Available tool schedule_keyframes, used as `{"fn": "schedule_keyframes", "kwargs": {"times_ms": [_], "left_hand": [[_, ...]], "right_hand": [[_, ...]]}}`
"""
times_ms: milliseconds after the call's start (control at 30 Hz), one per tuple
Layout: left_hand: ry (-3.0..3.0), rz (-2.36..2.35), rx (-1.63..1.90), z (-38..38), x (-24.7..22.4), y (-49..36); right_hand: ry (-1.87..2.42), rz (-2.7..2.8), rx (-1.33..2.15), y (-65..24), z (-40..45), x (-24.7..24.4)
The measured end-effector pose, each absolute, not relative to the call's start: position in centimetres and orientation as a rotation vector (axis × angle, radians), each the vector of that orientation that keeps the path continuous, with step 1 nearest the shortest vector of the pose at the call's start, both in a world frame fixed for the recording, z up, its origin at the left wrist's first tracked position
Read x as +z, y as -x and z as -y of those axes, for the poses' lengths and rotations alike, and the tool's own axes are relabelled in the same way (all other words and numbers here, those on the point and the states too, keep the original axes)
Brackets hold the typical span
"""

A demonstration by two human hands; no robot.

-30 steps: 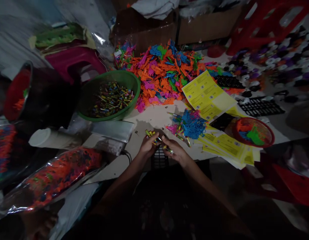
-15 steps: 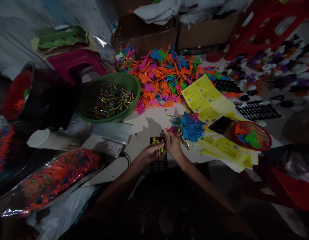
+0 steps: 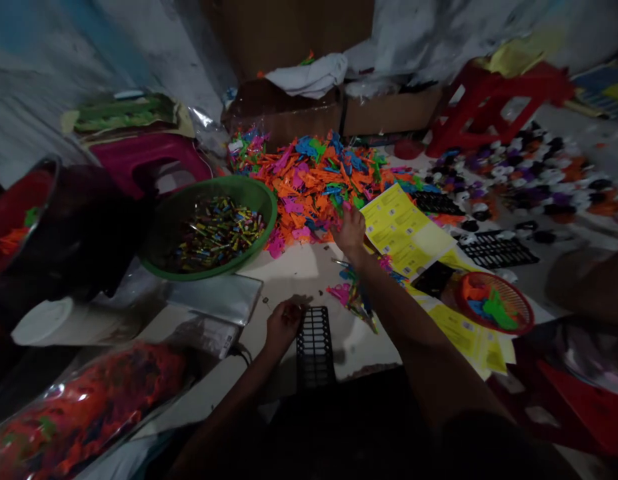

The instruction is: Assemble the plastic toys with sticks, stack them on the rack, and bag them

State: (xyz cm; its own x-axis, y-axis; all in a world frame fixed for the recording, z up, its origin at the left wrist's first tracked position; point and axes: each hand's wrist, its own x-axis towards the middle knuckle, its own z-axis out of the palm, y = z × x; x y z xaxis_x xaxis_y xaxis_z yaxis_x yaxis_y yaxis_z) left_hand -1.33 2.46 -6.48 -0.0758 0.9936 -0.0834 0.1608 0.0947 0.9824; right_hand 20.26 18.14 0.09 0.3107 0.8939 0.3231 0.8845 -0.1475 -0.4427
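Observation:
My left hand (image 3: 283, 325) has its fingers curled together beside the upper left edge of a black plastic grid (image 3: 313, 347); what they pinch, if anything, is hidden. My right hand (image 3: 349, 232) reaches to the front edge of a pile of colourful plastic pieces (image 3: 313, 180), its fingers closed around a small pink piece (image 3: 347, 207). Under and beside my right forearm lie a pink piece (image 3: 341, 292) and several thin patterned sticks (image 3: 359, 310); the forearm partly covers this small heap.
A green basin (image 3: 156, 270) of short patterned sticks stands left. Yellow printed sheets (image 3: 403, 230) and a red basket (image 3: 523, 323) lie right. Clear plastic sleeves (image 3: 219, 297), a white cylinder (image 3: 63, 323) and a filled bag (image 3: 103, 400) are nearer left. Stools (image 3: 499, 100) stand behind.
My hands have parted: the right one went forward to the pile, the left moved down and left. The patterned sticks held between them are no longer seen there. The view tilted up.

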Motion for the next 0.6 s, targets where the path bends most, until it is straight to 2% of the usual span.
{"fn": "schedule_keyframes", "kwargs": {"times_ms": [133,267,400,600], "left_hand": [[-1.233,-1.413,1.137,-2.8,-7.6,1.3],[-1.26,-1.428,1.09,-3.0,-7.8,1.5],[-1.201,-1.397,1.119,-3.0,-7.3,1.5],[-1.336,-1.465,1.077,-2.9,-6.8,1.5]], "right_hand": [[2.202,1.708,-0.088,-20.5,-21.7,-1.0],[2.188,1.863,-0.21,-19.2,-21.4,-2.2],[2.099,2.0,-0.192,-18.1,-18.7,-1.0],[1.988,2.253,0.065,-13.2,-9.9,-0.3]]}}
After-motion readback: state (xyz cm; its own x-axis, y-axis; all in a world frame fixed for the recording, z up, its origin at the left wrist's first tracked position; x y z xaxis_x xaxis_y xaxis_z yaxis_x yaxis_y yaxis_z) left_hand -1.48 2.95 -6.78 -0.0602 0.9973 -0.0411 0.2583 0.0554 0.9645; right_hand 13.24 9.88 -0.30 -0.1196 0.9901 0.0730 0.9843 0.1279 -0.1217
